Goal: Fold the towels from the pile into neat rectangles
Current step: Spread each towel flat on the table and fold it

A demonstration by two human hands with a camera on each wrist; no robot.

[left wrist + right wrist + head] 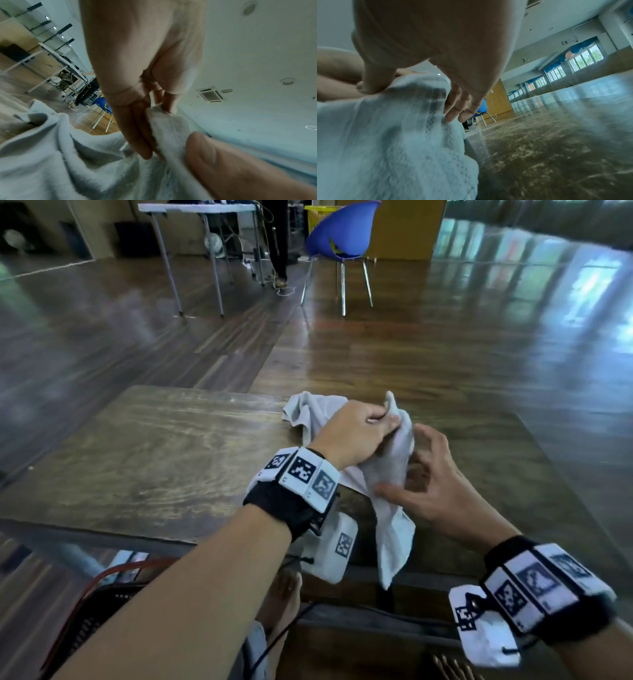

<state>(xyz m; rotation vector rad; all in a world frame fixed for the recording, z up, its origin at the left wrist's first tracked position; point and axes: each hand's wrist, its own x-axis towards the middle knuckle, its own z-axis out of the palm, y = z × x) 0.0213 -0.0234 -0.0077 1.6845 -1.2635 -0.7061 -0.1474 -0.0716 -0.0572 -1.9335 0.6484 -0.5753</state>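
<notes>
A crumpled white towel [394, 529] lies on the wooden table [154, 457], its lower end hanging over the near edge. My left hand [387, 419] pinches a raised fold near the towel's top. The left wrist view shows that hand [159, 115] holding the towel [68, 162] between thumb and fingers. My right hand [407, 467] is cupped round the towel's middle with fingers spread; only its thumb touches the cloth. In the right wrist view the right hand [412, 100] has its thumb on the towel [393, 135] and its fingers at the far edge.
A blue chair [342, 234] and a white folding table [198, 208] stand far back on the wooden floor. A dark basket [96, 611] with a red cable sits below the table's near left edge. Bare tabletop [539, 148] stretches to the right of the towel.
</notes>
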